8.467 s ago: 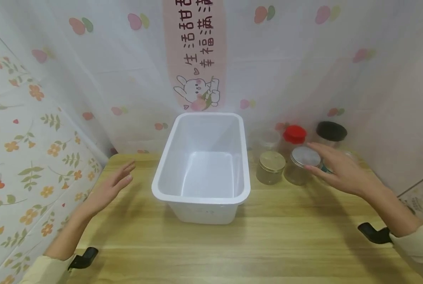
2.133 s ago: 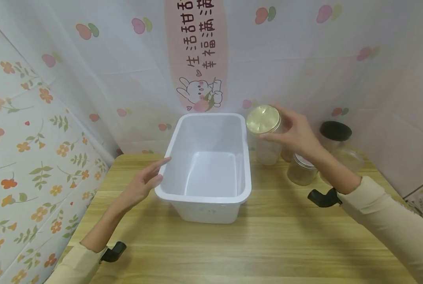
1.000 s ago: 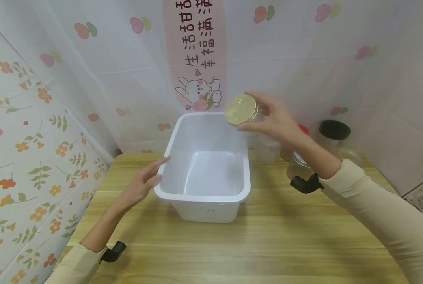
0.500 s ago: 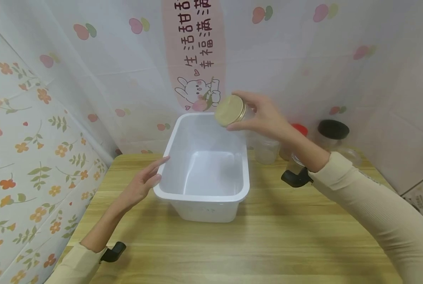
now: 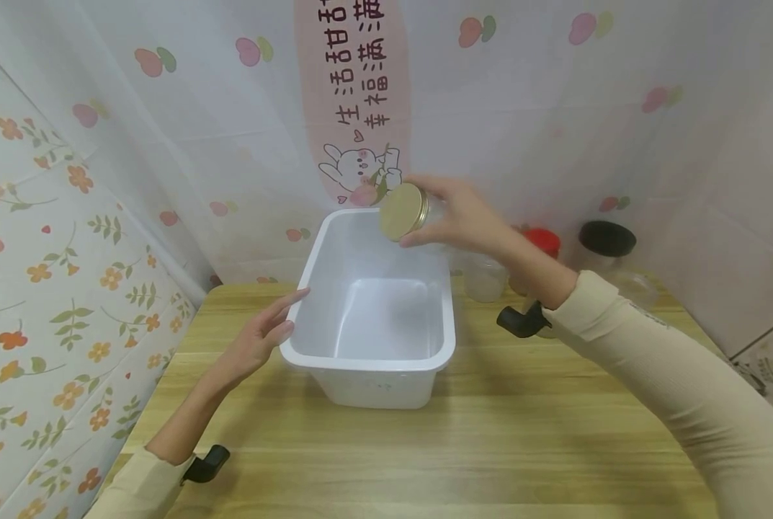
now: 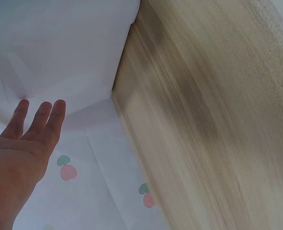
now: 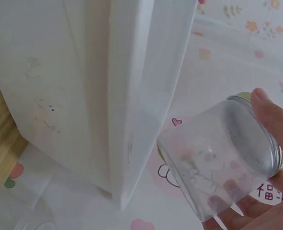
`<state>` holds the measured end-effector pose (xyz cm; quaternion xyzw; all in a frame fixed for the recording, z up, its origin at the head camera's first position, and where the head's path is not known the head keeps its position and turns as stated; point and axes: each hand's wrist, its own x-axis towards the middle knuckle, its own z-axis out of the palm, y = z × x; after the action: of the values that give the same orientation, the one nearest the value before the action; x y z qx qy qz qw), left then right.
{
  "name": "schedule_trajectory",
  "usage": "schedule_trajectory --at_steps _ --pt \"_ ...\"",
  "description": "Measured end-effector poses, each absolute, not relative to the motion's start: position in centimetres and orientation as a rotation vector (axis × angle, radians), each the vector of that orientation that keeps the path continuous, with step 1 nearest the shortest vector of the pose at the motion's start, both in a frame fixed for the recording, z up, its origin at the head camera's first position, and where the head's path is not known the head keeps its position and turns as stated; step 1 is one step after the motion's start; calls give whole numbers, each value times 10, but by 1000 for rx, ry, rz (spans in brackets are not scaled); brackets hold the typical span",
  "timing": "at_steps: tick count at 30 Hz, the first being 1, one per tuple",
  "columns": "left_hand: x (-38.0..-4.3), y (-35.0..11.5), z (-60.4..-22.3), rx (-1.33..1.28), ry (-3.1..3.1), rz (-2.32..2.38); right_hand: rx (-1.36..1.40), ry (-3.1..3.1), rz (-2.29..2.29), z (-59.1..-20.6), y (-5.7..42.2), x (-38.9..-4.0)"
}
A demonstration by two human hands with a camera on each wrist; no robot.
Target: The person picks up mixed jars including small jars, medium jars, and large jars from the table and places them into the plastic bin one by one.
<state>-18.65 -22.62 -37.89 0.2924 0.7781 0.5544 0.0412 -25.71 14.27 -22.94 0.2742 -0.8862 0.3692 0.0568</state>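
My right hand (image 5: 460, 213) grips a clear jar with a gold lid (image 5: 402, 211), holding it tilted above the back right part of a white plastic basin (image 5: 447, 317). In the right wrist view the transparent body of the jar (image 7: 208, 153) looks empty, with my thumb near the lid and fingers beneath. The jar is in the air, apart from the basin's wall. My left hand (image 5: 250, 349) rests its extended fingers at the basin's left rim, holding nothing. The left wrist view shows those fingers (image 6: 38, 120) straight against the basin's outer side.
Right of the basin stand a clear jar (image 5: 485, 281), a red-lidded jar (image 5: 542, 241) and a black-lidded jar (image 5: 606, 238). My right forearm hides most of a silver-lidded jar. Printed curtains rise behind and left of the wooden table (image 5: 386, 461).
My right hand took the gold-lidded jar from the group, lifted it and carried it left over the basin, tilting it further. My left hand moved right to the basin's rim and stayed.
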Motion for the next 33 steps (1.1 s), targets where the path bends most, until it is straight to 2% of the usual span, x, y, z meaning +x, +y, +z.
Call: schedule_trajectory --at_steps 33 --pt "-186 -229 -380 883 2371 1725 969 -2845 969 -244 103 -278"
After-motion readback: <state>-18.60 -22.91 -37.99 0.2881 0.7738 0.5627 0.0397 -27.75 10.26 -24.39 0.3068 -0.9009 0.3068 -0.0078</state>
